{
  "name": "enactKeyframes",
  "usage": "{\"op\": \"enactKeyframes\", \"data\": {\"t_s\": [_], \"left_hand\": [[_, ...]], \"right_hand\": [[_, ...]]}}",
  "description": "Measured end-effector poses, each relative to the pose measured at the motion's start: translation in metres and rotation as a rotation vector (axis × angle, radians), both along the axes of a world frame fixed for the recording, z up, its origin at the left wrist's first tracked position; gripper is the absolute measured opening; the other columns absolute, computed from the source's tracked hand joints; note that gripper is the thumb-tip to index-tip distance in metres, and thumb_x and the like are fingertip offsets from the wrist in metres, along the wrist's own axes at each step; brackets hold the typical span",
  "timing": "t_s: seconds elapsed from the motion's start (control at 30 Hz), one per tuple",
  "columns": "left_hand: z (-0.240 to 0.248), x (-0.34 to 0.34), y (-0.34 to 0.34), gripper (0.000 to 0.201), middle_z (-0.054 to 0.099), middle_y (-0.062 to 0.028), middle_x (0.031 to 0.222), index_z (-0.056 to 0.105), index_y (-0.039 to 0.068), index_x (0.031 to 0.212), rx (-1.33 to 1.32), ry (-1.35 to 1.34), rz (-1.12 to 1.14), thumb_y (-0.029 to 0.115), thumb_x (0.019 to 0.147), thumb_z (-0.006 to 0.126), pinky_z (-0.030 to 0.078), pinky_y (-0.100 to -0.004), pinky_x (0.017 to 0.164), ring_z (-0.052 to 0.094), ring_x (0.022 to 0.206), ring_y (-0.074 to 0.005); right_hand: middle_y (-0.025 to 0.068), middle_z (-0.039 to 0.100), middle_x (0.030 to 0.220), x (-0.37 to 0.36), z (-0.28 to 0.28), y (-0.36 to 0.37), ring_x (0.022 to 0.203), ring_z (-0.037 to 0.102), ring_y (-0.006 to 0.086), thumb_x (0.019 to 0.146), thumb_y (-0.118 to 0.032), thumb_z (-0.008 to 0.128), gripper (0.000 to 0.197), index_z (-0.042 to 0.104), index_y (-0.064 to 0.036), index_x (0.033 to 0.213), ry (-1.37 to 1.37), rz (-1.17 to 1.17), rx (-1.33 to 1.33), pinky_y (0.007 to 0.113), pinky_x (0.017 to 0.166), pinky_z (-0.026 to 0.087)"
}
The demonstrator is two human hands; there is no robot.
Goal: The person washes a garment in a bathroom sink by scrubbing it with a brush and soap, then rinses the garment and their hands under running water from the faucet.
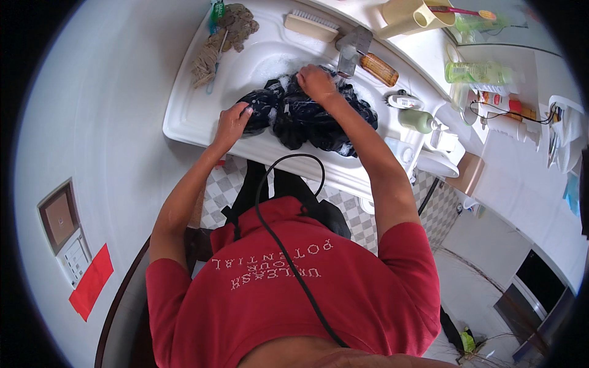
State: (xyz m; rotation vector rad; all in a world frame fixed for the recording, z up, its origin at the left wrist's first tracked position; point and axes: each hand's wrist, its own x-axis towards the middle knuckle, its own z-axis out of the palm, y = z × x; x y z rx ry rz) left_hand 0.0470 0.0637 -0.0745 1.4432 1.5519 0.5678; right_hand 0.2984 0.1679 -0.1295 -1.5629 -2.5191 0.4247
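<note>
A soapy, dark garment lies bunched in a white sink, with foam around it. My left hand has its fingers closed on the bundle's left end, close to the sink's front rim. Farther back and to the right, my right hand is bent over the top of the cloth, gripping it. Its fingertips are partly hidden in the folds. What kind of garment it is cannot be made out.
Behind my hands are a scrub brush, a metal faucet and an amber bar. A grey-brown rag and a toothbrush lie at the sink's left. Bottles, including a green one, line the right side. A black cable loops before my shirt.
</note>
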Motion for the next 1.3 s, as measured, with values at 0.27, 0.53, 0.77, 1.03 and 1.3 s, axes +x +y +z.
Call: {"op": "enactKeyframes", "data": {"t_s": [0.27, 0.53, 0.77, 1.03, 1.3], "left_hand": [[0.018, 0.004, 0.015, 0.025, 0.061, -0.0075, 0.08, 0.058, -0.003, 0.098, 0.012, -0.353, 0.101, 0.02, 0.087, 0.053, 0.043, -0.027, 0.072, 0.054, 0.074, -0.0132], [0.073, -0.035, 0.025, 0.026, 0.061, 0.0005, 0.092, 0.058, 0.003, 0.106, -0.199, -0.718, 0.259, 0.022, 0.088, 0.055, 0.041, -0.0195, 0.079, 0.054, 0.084, -0.0061], [0.138, -0.051, 0.035, 0.025, 0.059, 0.0006, 0.093, 0.057, 0.001, 0.105, 0.04, -0.691, 0.227, 0.02, 0.089, 0.054, 0.04, -0.0197, 0.08, 0.052, 0.086, -0.0056], [0.218, -0.068, 0.053, 0.021, 0.063, -0.0017, 0.09, 0.058, 0.0, 0.102, 0.314, -0.89, 0.17, 0.017, 0.091, 0.051, 0.042, -0.0179, 0.077, 0.056, 0.082, -0.0057], [0.158, -0.039, 0.06, 0.017, 0.055, -0.0019, 0.088, 0.063, 0.002, 0.095, 0.715, -0.289, -0.076, 0.015, 0.084, 0.06, 0.038, -0.0242, 0.079, 0.051, 0.084, -0.0135]], "right_hand": [[0.0135, 0.038, 0.129, -0.033, 0.04, -0.096, 0.116, 0.037, 0.0335, 0.06, -0.055, 0.07, 0.083, 0.041, -0.0169, 0.128, -0.191, -0.12, -0.26, 0.048, 0.088, 0.033], [0.0142, 0.062, 0.09, 0.025, 0.066, -0.087, 0.078, 0.06, 0.0346, 0.064, -0.006, 0.065, 0.037, 0.054, -0.0116, 0.099, 0.265, -0.249, 0.01, 0.041, 0.069, 0.048], [0.0113, 0.056, 0.068, 0.072, 0.166, -0.105, 0.062, 0.057, 0.0188, 0.066, 0.001, 0.062, 0.029, 0.052, -0.0073, 0.092, 0.51, -0.633, 0.1, 0.029, 0.061, 0.045], [0.0028, 0.054, 0.077, 0.118, 0.251, -0.12, 0.066, 0.048, 0.0088, 0.069, 0.006, 0.053, 0.025, 0.052, -0.0024, 0.093, 1.035, -0.945, 0.268, 0.021, 0.061, 0.041], [0.0104, 0.048, 0.102, 0.131, 0.175, -0.12, 0.088, 0.049, 0.0195, 0.07, -0.007, 0.064, 0.053, 0.041, -0.0055, 0.118, 0.974, -1.061, 0.165, 0.029, 0.08, 0.042]]}}
